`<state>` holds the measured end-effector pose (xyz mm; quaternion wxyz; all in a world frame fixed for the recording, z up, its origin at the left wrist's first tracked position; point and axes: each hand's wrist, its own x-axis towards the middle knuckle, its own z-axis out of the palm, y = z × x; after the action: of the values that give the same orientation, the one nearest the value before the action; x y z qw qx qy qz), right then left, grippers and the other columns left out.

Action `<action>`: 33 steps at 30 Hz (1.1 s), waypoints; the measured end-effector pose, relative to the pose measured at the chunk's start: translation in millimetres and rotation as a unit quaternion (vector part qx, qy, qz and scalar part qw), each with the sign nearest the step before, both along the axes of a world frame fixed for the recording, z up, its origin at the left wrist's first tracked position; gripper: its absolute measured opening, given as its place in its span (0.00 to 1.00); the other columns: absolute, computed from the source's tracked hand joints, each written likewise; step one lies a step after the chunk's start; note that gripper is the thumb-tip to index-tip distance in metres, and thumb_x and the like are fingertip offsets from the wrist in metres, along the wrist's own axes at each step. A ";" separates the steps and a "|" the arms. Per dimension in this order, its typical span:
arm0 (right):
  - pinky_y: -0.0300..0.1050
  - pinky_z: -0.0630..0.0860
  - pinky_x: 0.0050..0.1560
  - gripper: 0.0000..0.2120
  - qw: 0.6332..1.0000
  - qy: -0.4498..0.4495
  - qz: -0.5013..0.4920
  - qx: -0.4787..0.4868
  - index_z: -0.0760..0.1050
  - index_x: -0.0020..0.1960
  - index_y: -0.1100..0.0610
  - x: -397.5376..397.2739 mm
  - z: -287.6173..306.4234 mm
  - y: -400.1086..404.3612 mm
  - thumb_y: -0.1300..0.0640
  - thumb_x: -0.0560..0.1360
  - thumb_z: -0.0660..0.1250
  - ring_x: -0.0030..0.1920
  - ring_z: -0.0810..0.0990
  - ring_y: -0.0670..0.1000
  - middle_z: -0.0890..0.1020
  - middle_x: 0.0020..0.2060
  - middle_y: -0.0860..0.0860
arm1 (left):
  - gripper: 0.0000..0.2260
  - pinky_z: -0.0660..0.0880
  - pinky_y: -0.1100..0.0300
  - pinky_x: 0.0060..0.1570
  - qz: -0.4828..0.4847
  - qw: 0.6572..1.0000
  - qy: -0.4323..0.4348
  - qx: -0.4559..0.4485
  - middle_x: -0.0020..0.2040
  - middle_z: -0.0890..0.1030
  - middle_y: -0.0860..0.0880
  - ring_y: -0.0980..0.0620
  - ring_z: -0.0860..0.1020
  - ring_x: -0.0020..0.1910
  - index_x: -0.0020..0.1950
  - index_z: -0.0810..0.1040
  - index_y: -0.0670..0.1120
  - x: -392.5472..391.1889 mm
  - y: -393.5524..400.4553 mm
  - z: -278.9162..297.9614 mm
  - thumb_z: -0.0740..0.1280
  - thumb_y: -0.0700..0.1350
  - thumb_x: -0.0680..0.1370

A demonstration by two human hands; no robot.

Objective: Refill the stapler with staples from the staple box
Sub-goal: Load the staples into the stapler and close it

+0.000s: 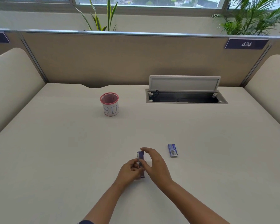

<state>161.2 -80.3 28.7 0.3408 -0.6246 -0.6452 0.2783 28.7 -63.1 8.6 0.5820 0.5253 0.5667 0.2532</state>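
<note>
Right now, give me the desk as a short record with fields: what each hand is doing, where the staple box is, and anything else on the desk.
left hand: grips the near part of the purple stapler
right hand: arched over the stapler, fingers at its far end
staple box: blue, lying on the desk right of the hands, untouched
pen cup: red mesh, paper label reading BIN, far left of centre
cable hatch: lid raised, far right
staples: none visible

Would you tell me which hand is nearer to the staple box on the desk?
Right. The right hand is over the stapler, just left of the staple box; the left hand grips the stapler farther left.
</note>
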 end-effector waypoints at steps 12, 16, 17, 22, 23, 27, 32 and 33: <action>0.40 0.79 0.34 0.16 0.914 0.322 -0.099 -0.226 0.74 0.53 0.63 21.8 -17.9 -0.7 0.49 0.78 0.61 0.32 0.80 0.48 0.80 0.37 0.56 | 0.10 0.80 0.50 0.48 0.028 1.000 -0.006 0.008 0.44 0.78 0.46 0.49 0.80 0.43 0.49 0.76 0.49 -0.4 1.2 -10.6 0.73 0.46 0.71; 0.38 0.80 0.41 0.16 0.917 0.295 -0.036 -0.266 0.75 0.56 0.58 20.2 -14.0 4.1 0.48 0.75 0.65 0.38 0.82 0.45 0.82 0.44 0.54 | 0.14 0.80 0.48 0.47 0.043 0.999 0.002 0.017 0.42 0.79 0.46 0.47 0.80 0.43 0.48 0.77 0.48 1.9 -1.0 -10.0 0.74 0.52 0.67; 0.39 0.80 0.43 0.17 0.915 0.294 -0.027 -0.274 0.75 0.56 0.57 20.2 -12.3 4.8 0.46 0.75 0.65 0.40 0.82 0.45 0.83 0.45 0.53 | 0.14 0.80 0.49 0.46 0.044 0.999 0.002 0.017 0.42 0.79 0.46 0.47 0.81 0.43 0.49 0.77 0.46 2.1 -1.1 -10.5 0.74 0.50 0.68; 0.39 0.80 0.44 0.19 0.908 0.294 -0.012 -0.299 0.77 0.54 0.54 21.5 -8.0 8.0 0.41 0.71 0.67 0.44 0.84 0.46 0.85 0.44 0.49 | 0.10 0.81 0.55 0.44 0.042 0.999 0.016 0.024 0.41 0.80 0.47 0.47 0.81 0.43 0.46 0.77 0.47 2.1 -0.7 -8.8 0.73 0.49 0.70; 0.39 0.80 0.44 0.20 0.908 0.292 -0.013 -0.300 0.77 0.54 0.54 21.0 -7.6 8.5 0.41 0.71 0.67 0.44 0.84 0.45 0.85 0.44 0.49 | 0.10 0.80 0.54 0.45 0.040 0.999 0.019 0.023 0.42 0.81 0.46 0.47 0.82 0.43 0.45 0.77 0.47 1.4 -0.2 -8.6 0.73 0.49 0.70; 0.38 0.79 0.44 0.17 0.906 0.284 -0.001 -0.312 0.78 0.51 0.52 20.0 -2.7 9.7 0.41 0.71 0.67 0.40 0.83 0.42 0.84 0.41 0.47 | 0.12 0.80 0.51 0.47 0.027 0.999 0.012 0.011 0.44 0.81 0.41 0.43 0.82 0.45 0.47 0.78 0.43 -1.2 2.5 -7.7 0.73 0.48 0.70; 0.38 0.79 0.47 0.19 0.909 0.271 0.021 -0.315 0.78 0.55 0.53 18.5 1.6 8.8 0.41 0.73 0.66 0.43 0.83 0.42 0.84 0.43 0.46 | 0.13 0.80 0.51 0.48 0.023 0.999 0.022 0.010 0.40 0.81 0.46 0.48 0.82 0.41 0.49 0.78 0.41 -1.2 4.3 -6.2 0.72 0.48 0.72; 0.37 0.79 0.48 0.19 0.911 0.269 0.023 -0.313 0.78 0.55 0.54 18.4 1.5 8.1 0.41 0.73 0.65 0.44 0.82 0.41 0.84 0.43 0.46 | 0.13 0.80 0.50 0.48 0.023 0.999 0.025 0.012 0.39 0.81 0.45 0.48 0.81 0.40 0.49 0.78 0.40 -1.1 4.1 -6.1 0.72 0.48 0.72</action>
<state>179.5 -72.2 30.2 0.2817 -0.5862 -0.4228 0.6311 27.7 -59.0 2.5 0.5550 0.5252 0.5901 0.2604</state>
